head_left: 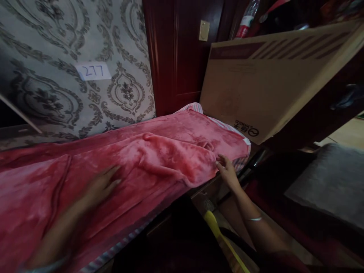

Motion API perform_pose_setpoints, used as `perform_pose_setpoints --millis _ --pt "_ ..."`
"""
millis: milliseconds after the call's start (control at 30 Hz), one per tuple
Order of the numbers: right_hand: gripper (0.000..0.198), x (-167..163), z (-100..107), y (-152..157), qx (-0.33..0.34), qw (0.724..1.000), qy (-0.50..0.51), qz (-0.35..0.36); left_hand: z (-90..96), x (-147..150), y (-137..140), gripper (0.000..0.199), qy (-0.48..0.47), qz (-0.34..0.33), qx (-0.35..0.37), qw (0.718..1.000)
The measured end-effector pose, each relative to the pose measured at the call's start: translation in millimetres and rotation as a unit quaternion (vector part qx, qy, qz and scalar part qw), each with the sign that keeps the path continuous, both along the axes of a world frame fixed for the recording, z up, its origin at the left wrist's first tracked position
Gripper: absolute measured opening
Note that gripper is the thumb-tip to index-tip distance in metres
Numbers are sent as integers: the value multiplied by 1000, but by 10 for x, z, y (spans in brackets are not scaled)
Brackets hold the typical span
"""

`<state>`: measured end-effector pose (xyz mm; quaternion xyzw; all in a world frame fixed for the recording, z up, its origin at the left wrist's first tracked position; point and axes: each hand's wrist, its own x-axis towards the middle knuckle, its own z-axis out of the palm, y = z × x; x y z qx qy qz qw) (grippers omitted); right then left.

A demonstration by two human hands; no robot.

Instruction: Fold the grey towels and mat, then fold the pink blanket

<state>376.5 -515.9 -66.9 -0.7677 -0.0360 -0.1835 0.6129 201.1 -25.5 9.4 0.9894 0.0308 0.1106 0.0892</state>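
Note:
A pink plush blanket (170, 155) lies spread and partly folded along a long surface, with a rumpled flap across its middle. Under it, a striped cloth (119, 245) shows along the near edge and at the far right end. My left hand (101, 185) rests over the blanket at the left, fingers apart, gripping nothing. At the right, my right hand (226, 168) pinches the flap's corner between thumb and fingers. A small white tag (246, 141) shows near the blanket's right end.
Behind the blanket stand a patterned wall (93, 98) bearing a paper marked 277 (93, 71) and a dark red wooden panel (182, 57). A large cardboard box (250, 83) leans at the right end, near a bottle (247, 22). A grey cushion (330, 185) lies far right.

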Motion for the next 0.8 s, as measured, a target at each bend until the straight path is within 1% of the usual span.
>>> perform_pose_setpoints --millis 33,100,167,200,233,267,300,333,367,400,433,467,500,567,633,700,733,800 --pt "60 20 -16 18 -10 1000 23 18 18 170 -49 62 4 -10 2 1000" --pt "53 -28 13 79 -35 997 45 48 8 461 -114 64 -5 -26 8 1000" --pt "44 -189 112 159 -61 995 9 74 -71 673 -151 64 -27 -33 15 999" --pt "39 -304 178 205 -77 992 -25 97 -131 746 -165 65 -38 -28 21 999" --pt "34 -432 246 255 -96 984 -63 139 -198 798 -177 65 -47 -19 29 998" --pt "30 -564 309 309 -120 967 -92 205 -267 830 -187 64 -53 -9 38 998" --pt "26 -689 362 367 -146 939 -105 295 -330 845 -196 63 -58 1 47 997" --pt "25 -797 400 424 -168 902 -105 384 -383 849 -202 62 -61 9 55 997" --pt "25 -880 419 479 -180 865 -96 458 -424 845 -205 61 -62 13 61 996" --pt "27 -932 419 528 -181 839 -81 506 -451 837 -206 60 -63 13 64 996" --pt "30 -953 403 567 -170 832 -61 524 -465 827 -206 59 -63 12 66 996" --pt "33 -944 375 596 -146 844 -38 515 -470 819 -206 59 -63 11 65 996" --pt "36 -908 343 614 -111 867 -10 486 -467 812 -207 59 -63 9 65 996" --pt "39 -775 286 627 -20 911 62 407 -452 804 -213 58 -65 7 62 996" --pt "40 -602 269 631 76 936 116 323 -439 799 -225 58 -67 6 61 996" --pt "42 -434 293 649 143 943 141 267 -430 795 -238 58 -67 6 60 996" --pt "43 -362 313 668 161 940 156 257 -427 792 -244 57 -67 6 59 996" --pt "40 -248 347 728 170 923 214 270 -419 784 -255 57 -69 6 59 996"
